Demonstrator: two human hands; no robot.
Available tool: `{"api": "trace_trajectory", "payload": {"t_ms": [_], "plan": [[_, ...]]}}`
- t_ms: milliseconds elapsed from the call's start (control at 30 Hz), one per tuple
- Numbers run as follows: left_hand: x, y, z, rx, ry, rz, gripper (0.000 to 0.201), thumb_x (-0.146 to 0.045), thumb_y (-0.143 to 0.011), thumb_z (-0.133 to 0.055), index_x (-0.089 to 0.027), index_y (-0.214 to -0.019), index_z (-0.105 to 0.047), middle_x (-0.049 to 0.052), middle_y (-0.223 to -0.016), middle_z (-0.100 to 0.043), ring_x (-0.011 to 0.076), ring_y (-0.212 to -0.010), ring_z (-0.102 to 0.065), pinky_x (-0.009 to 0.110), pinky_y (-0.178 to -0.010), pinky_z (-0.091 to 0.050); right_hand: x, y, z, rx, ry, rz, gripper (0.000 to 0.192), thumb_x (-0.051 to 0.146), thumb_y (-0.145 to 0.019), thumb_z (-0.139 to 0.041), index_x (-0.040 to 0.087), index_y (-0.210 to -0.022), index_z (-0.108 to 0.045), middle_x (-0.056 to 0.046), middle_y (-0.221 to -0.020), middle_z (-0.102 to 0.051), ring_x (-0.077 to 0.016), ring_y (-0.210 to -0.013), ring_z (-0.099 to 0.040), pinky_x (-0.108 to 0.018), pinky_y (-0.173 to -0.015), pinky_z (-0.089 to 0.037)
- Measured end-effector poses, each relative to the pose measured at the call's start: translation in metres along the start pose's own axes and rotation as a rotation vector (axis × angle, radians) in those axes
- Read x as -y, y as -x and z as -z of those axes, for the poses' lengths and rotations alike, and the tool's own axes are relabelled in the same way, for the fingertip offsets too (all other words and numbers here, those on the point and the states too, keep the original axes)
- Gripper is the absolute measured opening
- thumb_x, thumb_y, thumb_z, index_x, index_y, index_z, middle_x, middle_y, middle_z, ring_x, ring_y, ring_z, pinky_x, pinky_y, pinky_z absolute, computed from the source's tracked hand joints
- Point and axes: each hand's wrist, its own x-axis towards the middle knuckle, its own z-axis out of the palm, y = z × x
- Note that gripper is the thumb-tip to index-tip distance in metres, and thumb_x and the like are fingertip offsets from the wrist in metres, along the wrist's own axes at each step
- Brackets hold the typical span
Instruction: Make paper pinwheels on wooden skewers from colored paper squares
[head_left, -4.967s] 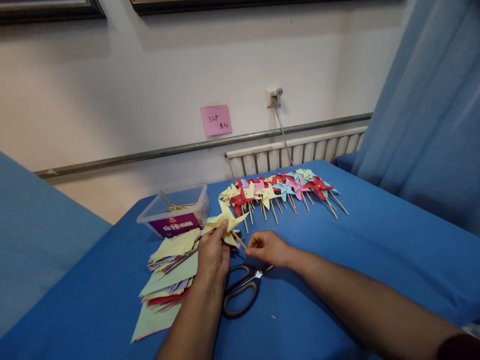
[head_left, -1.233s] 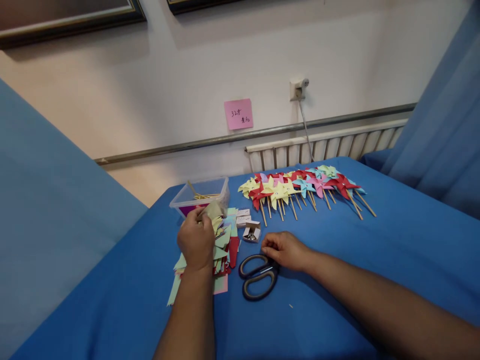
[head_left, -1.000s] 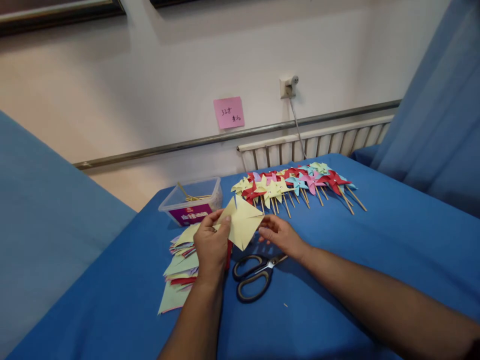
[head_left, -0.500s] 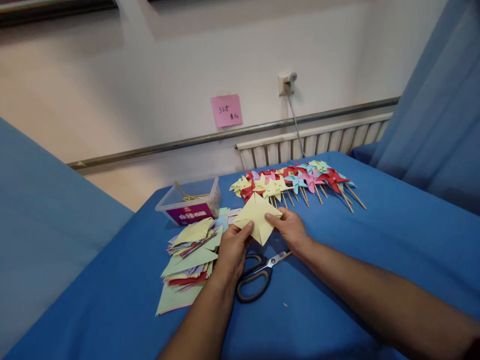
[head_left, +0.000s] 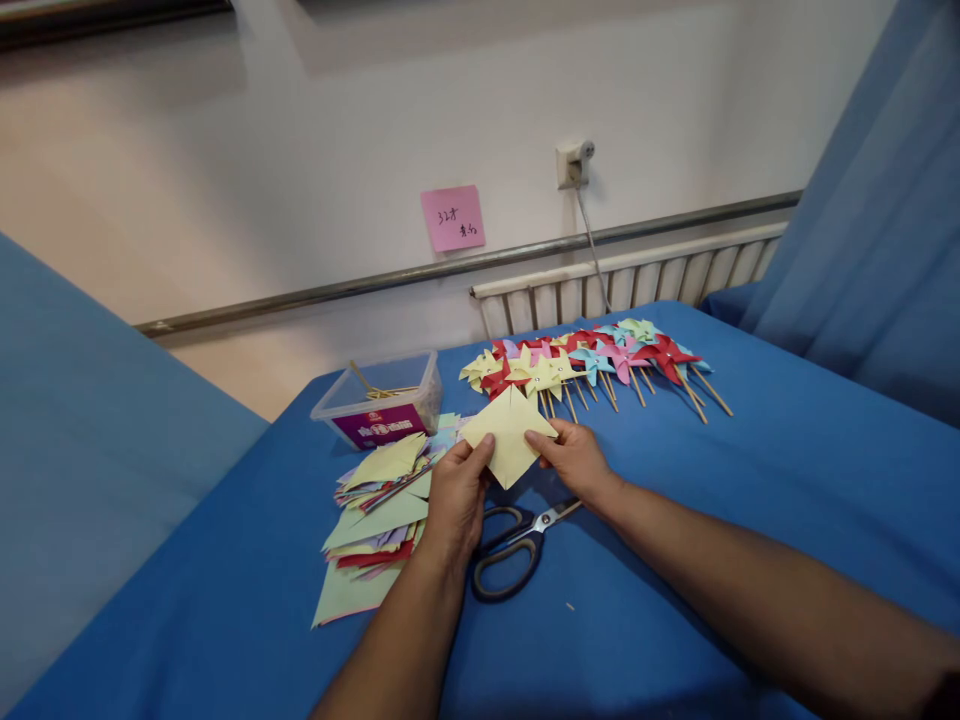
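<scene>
A square of pale yellow paper [head_left: 510, 430], slit in from its corners, is held up above the table with one corner pointing toward me. My left hand [head_left: 459, 490] pinches its left side, thumb on top. On the right side, my right hand [head_left: 576, 458] grips it the same way, fingers underneath and out of sight. Below the paper lie scissors [head_left: 517, 545] with dark handles, blades toward the upper right. Stacks of coloured paper [head_left: 379, 530] sit just left of my left hand.
A clear plastic box [head_left: 382, 400] with a purple label holds thin sticks. Finished paper pinwheels [head_left: 592, 360] on sticks lie in a heap at the back of the blue-covered table [head_left: 757, 470]. Behind are a radiator [head_left: 645, 275], a pipe and a plugged-in socket [head_left: 574, 167].
The yellow paper has shifted slightly left with both hands and is turned a little. The scissors, paper stacks and pinwheels have stayed in place.
</scene>
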Motion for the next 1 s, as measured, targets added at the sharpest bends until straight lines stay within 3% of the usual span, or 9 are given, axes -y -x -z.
{"api": "trace_trajectory", "payload": {"t_ms": [267,467,567,633,733,833,1000], "plan": [[-0.004,0.000,-0.001,-0.003,0.064,-0.005,0.041,-0.024,-0.064,-0.080,-0.009,-0.100,-0.069,0.014,-0.093,-0.074,0.0261,-0.086,-0.070,0.039,-0.084,-0.054,0.010,0.007,0.000,0.024,0.065,0.025,0.033,0.048,-0.071,-0.066,0.018,-0.065,-0.054,0.005,-0.047,-0.049,-0.0097,-0.045,-0.043,-0.023,-0.045,-0.030],[-0.002,0.001,-0.003,0.015,0.099,0.005,0.041,-0.022,-0.065,-0.080,-0.010,-0.102,-0.068,0.014,-0.100,-0.073,0.0275,-0.092,-0.069,0.039,-0.086,-0.053,0.005,0.008,-0.001,0.039,0.138,0.082,0.031,0.047,-0.075,-0.064,0.019,-0.068,-0.053,0.005,-0.051,-0.049,-0.0109,-0.047,-0.044,-0.024,-0.046,-0.034],[-0.003,-0.001,-0.003,-0.003,0.139,-0.018,0.038,-0.018,-0.068,-0.077,-0.010,-0.104,-0.068,0.014,-0.102,-0.073,0.0272,-0.096,-0.068,0.038,-0.087,-0.053,0.008,0.012,0.000,-0.067,0.190,0.263,0.025,0.039,-0.078,-0.063,0.019,-0.092,-0.056,-0.002,-0.076,-0.062,-0.0158,-0.064,-0.056,-0.028,-0.058,-0.045],[-0.005,-0.002,-0.004,-0.033,0.176,-0.017,0.036,-0.015,-0.069,-0.074,-0.010,-0.105,-0.067,0.014,-0.101,-0.073,0.0266,-0.096,-0.068,0.037,-0.087,-0.053,0.014,0.018,0.001,-0.125,0.287,0.483,0.037,0.027,-0.077,-0.063,0.021,-0.111,-0.052,-0.008,-0.106,-0.061,-0.0208,-0.089,-0.060,-0.035,-0.074,-0.049],[-0.008,-0.002,-0.005,-0.073,0.210,0.016,0.034,-0.010,-0.070,-0.071,-0.009,-0.103,-0.067,0.014,-0.097,-0.074,0.0261,-0.092,-0.069,0.036,-0.086,-0.054,0.025,0.026,0.003,-0.037,0.512,0.761,0.049,0.012,-0.075,-0.058,0.025,-0.122,-0.049,-0.011,-0.131,-0.046,-0.0257,-0.121,-0.046,-0.045,-0.098,-0.041],[-0.009,0.000,-0.006,-0.057,0.217,0.033,0.034,-0.009,-0.070,-0.071,-0.008,-0.104,-0.067,0.014,-0.097,-0.073,0.0253,-0.091,-0.069,0.034,-0.085,-0.055,0.029,0.031,0.002,0.071,0.679,0.866,0.042,0.014,-0.075,-0.062,0.026,-0.115,-0.057,-0.009,-0.138,-0.041,-0.0282,-0.129,-0.037,-0.050,-0.105,-0.033],[-0.006,0.003,-0.007,0.030,0.198,0.041,0.038,-0.014,-0.070,-0.072,-0.010,-0.108,-0.066,0.013,-0.104,-0.072,0.0240,-0.090,-0.069,0.032,-0.080,-0.056,0.023,0.026,0.001,0.027,0.672,0.843,0.004,0.026,-0.082,-0.064,0.025,-0.086,-0.066,-0.005,-0.129,-0.050,-0.0263,-0.126,-0.040,-0.048,-0.105,-0.033]]}}
